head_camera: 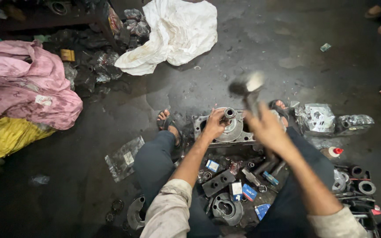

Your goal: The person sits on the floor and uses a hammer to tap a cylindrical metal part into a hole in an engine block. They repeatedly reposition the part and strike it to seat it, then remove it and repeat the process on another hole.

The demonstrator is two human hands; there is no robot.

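Metal housing (225,128) sits between my feet; my left hand (214,123) closes on its short shaft (229,113), my right hand (267,128) grips the raised hammer (246,84). Driving step, I judge; next blow needs square aim.

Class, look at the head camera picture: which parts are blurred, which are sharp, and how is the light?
Head view: the right hand and the hammer smear with motion blur; the left hand on the metal housing is sharp; light is dim, the wet floor glares faintly; edges bend, wide-angle.
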